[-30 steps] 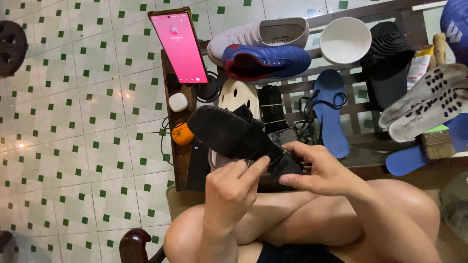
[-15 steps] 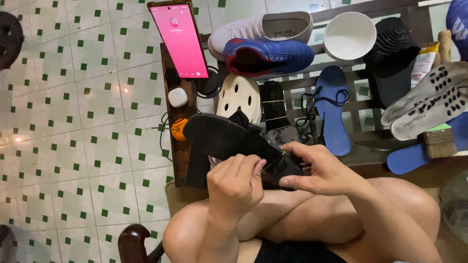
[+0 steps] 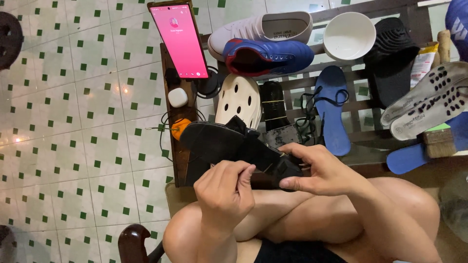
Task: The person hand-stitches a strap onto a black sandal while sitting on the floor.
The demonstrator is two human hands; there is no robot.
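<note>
Head view: both hands grip one black shoe [image 3: 234,146].
Left hand [image 3: 225,192] fingers curl around its middle; right hand [image 3: 319,170] pinches its heel, near the blue insole [image 3: 332,109].

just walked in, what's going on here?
A seated person holds a black shoe over their lap, sole side up. The left hand pinches its middle and the right hand grips the heel end. Ahead, a slatted wooden bench carries a propped phone, a white sneaker, a blue shoe and a blue insole.
</note>
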